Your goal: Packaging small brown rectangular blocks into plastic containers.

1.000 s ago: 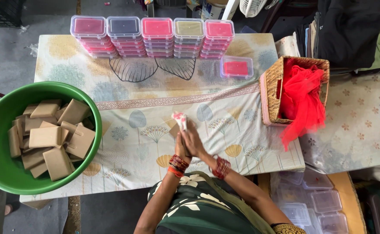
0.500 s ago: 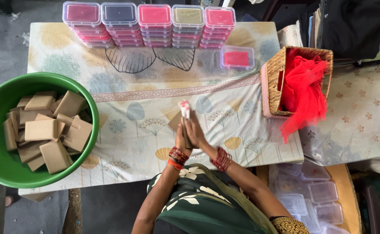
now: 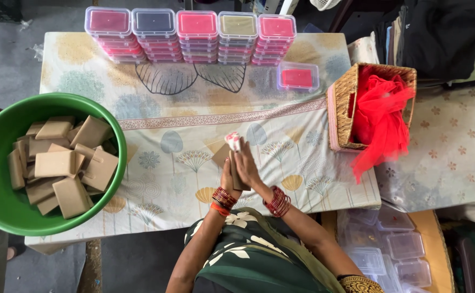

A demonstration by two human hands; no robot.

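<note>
Right hand (image 3: 246, 163) is pressed flat against a tan slab (image 3: 222, 156), left hand (image 3: 229, 182) clamping it from the other side, so I've got it sandwiched between both palms above the patterned tablecloth (image 3: 194, 114). A small pink-white wad (image 3: 233, 141) sits pinched at my right fingertips. The slab looks stiff, light and dry to me, probably crumbly at the corners, so broad faces are the place to grip. Green tub (image 3: 110, 130) of matching slabs lies well left, wicker basket (image 3: 340, 108) well right, stacked lidded boxes (image 3: 194, 35) far ahead; open cloth between.
</note>
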